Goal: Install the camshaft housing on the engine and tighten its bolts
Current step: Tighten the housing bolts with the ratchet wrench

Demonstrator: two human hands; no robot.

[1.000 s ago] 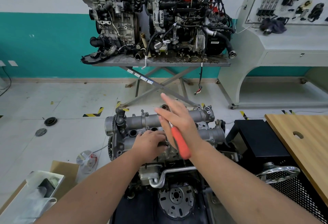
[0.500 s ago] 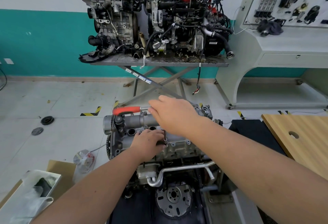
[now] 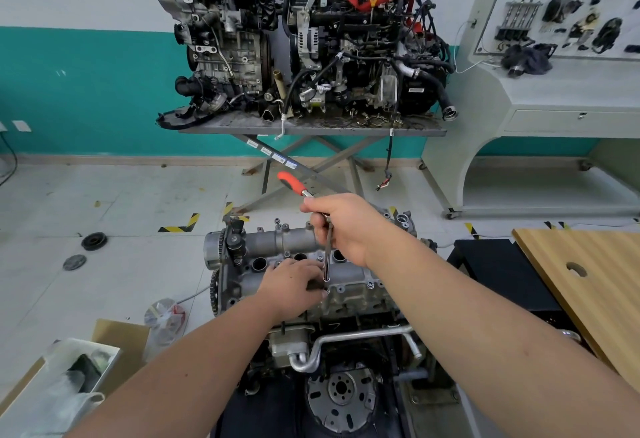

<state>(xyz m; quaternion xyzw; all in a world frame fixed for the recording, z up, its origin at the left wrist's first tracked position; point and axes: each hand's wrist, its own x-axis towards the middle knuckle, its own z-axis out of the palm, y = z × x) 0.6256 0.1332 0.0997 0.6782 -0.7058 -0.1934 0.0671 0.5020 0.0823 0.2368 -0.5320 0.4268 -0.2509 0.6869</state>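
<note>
Since half a second ago the red ratchet handle point(image 3: 293, 183) has been swung from pointing left of the camshaft housing point(image 3: 294, 247) to pointing up and away from it, beyond its far edge. The right hand point(image 3: 341, 226) is wrapped around the ratchet head, fingers clamped on it, and the extension bar point(image 3: 327, 254) is held almost upright, down to a bolt on the housing's near edge. The left hand point(image 3: 294, 287) is rested on the housing's near side — its fingertips are curled around the socket end (the bolt itself is hidden). The housing is seated on top of the engine point(image 3: 332, 333). For a good stroke, the bar is best kept square to the bolt, steadied low — so the socket is probably not cammed off.
</note>
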